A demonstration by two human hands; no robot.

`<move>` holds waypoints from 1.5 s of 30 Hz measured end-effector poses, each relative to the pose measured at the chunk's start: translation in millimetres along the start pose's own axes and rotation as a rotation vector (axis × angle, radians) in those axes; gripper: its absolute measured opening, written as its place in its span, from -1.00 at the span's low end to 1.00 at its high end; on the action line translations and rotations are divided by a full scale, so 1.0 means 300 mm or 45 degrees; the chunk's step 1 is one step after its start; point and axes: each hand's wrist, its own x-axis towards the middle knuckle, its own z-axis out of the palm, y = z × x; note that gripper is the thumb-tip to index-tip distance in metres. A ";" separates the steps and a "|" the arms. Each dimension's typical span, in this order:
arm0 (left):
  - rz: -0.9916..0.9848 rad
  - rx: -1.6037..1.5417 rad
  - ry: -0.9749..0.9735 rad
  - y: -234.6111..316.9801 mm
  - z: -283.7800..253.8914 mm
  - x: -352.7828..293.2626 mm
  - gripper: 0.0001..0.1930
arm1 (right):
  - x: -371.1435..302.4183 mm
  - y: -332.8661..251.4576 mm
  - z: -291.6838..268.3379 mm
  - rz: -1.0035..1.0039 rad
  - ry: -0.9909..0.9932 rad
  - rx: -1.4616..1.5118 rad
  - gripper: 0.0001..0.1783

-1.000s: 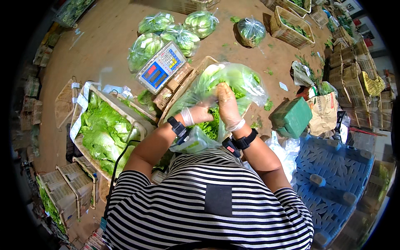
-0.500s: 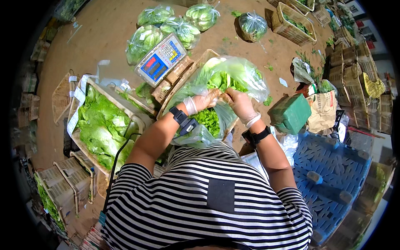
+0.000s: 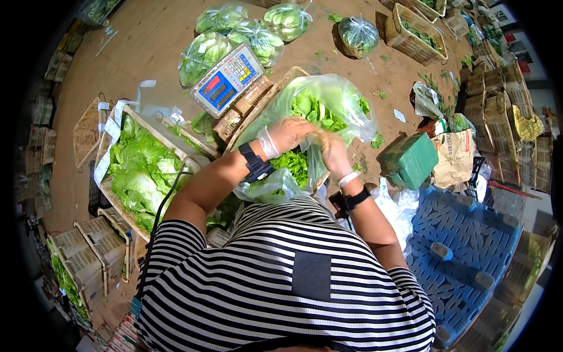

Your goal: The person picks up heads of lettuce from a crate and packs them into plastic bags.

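A clear plastic bag (image 3: 358, 120) full of green leaf lettuce (image 3: 319, 108) lies in a tan crate (image 3: 293, 76) in front of me. More lettuce shows below my hands, inside the lower part of the film. Above the bag's middle, my left hand (image 3: 287, 135) and my right hand (image 3: 333, 155) meet, both in thin clear gloves. Their fingers are closed and pinch gathered film of the bag between them; the fingertips are slightly blurred. Just beyond the crate's left side stands a digital scale (image 3: 227, 81) with a blue display panel.
To the left is a crate of loose lettuce (image 3: 141, 170). Bagged cabbages (image 3: 258, 42) lie on the floor beyond the scale. On the right are a green container (image 3: 410, 159), a brown paper sack (image 3: 454, 155) and a blue plastic pallet (image 3: 463, 234). Stacked crates (image 3: 498, 111) line the far right.
My hands have shifted slightly, the right one lower and my left hand turned more over the fingertips. More lettuce shows above them. The bag stays in the crate.
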 end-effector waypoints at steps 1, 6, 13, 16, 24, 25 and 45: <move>0.039 0.050 0.101 -0.003 0.004 -0.002 -0.69 | 0.025 -0.031 -0.011 0.221 -0.468 -0.013 -0.50; 0.050 0.413 0.518 0.043 -0.035 -0.005 -0.75 | 0.104 -0.042 0.097 0.358 -0.029 1.180 -0.61; 0.111 0.383 0.233 0.055 -0.101 -0.017 -0.90 | 0.105 -0.141 0.011 0.427 0.094 0.657 -0.74; 0.082 0.225 0.203 0.038 -0.109 -0.021 -0.91 | 0.126 -0.119 -0.022 0.151 -0.182 0.581 -0.74; -0.032 0.112 0.135 0.014 -0.036 -0.036 -0.83 | 0.334 0.210 -0.020 0.387 -0.045 -0.290 -0.57; -0.056 0.099 0.125 0.015 -0.039 -0.042 -0.83 | 0.347 0.214 -0.036 0.248 -0.060 -0.305 -0.48; -0.043 0.046 0.177 0.032 -0.013 -0.032 -0.89 | 0.698 0.235 -0.064 0.293 -0.819 -0.880 -0.36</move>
